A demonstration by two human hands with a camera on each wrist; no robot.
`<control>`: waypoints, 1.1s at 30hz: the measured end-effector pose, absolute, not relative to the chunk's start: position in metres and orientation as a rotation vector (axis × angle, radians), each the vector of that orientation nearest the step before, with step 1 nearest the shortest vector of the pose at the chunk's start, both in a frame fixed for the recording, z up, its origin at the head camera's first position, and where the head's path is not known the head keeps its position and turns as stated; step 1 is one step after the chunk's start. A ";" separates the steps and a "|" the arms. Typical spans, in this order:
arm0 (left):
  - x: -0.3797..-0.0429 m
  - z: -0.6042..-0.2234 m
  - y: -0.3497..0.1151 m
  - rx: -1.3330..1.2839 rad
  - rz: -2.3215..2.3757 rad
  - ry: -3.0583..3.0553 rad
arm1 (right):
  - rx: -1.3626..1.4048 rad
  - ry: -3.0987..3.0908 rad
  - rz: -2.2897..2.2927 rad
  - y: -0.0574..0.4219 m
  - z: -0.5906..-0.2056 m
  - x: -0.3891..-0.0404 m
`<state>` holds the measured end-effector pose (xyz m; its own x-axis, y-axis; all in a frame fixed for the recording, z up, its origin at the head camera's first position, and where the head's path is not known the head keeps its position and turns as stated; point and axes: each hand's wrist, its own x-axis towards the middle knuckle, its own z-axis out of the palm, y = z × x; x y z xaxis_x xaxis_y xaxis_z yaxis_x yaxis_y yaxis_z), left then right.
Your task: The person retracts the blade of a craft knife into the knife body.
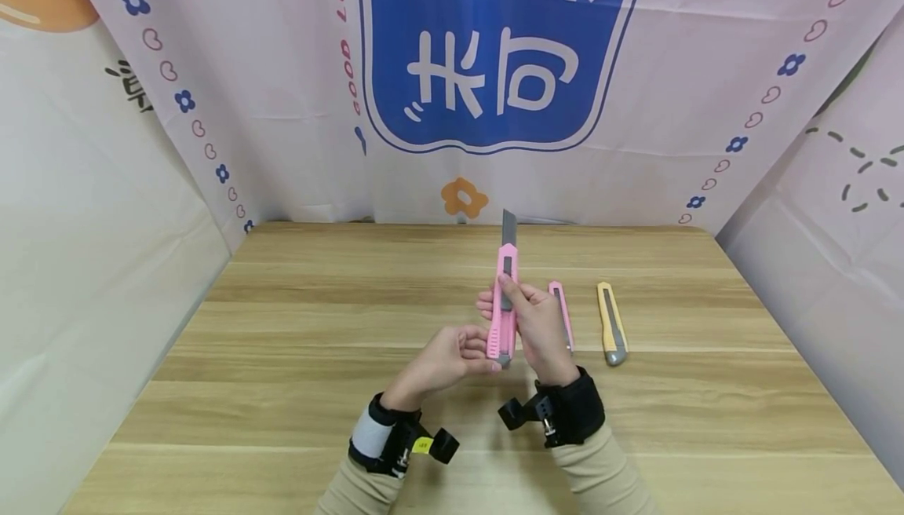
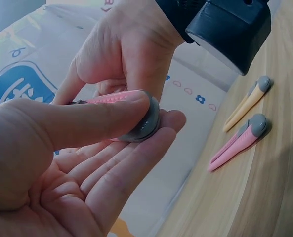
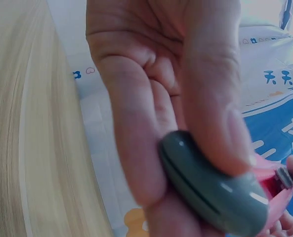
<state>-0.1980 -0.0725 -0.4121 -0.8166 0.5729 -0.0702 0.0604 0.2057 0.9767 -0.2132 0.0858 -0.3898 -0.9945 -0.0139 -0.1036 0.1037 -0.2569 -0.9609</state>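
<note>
A large pink utility knife [image 1: 502, 336] is held above the table with its grey blade [image 1: 509, 228] extended and pointing away from me. My right hand [image 1: 542, 328] grips the knife's body, its thumb near the slider. Low on the knife, my left hand [image 1: 450, 354] pinches the grey end cap [image 3: 210, 190] between thumb and fingers. The left wrist view shows the left thumb [image 2: 94, 121] across the cap end, the other fingers stretched below. Partly hidden behind the right hand, a smaller pink utility knife [image 1: 558, 295] lies on the table.
A yellow utility knife [image 1: 611, 323] with a grey end lies to the right of the smaller pink one. The wooden table [image 1: 282, 326] meets a printed cloth [image 1: 304, 169] at its back edge, and pale cloth hangs along both sides.
</note>
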 end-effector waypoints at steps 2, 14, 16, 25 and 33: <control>-0.198 -0.412 -0.072 0.589 1.646 2.072 | 0.128 1.880 -2.415 0.085 -0.391 -0.213; -0.197 -0.410 -0.070 0.592 1.632 2.026 | 0.045 2.003 -2.389 0.084 -0.392 -0.211; -0.197 -0.410 -0.070 0.598 1.631 2.026 | 0.011 2.010 -2.393 0.084 -0.392 -0.210; -0.197 -0.409 -0.071 0.597 1.613 2.044 | -0.044 2.016 -2.397 0.085 -0.392 -0.209; -0.196 -0.407 -0.072 0.589 1.636 2.012 | -0.025 2.004 -2.391 0.084 -0.392 -0.210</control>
<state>-0.1963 -0.0715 -0.4074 -0.7933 0.6015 -0.0942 0.0303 0.1936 0.9806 -0.2097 0.0841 -0.3923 -0.9996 -0.0269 -0.0019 0.0066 -0.1749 -0.9846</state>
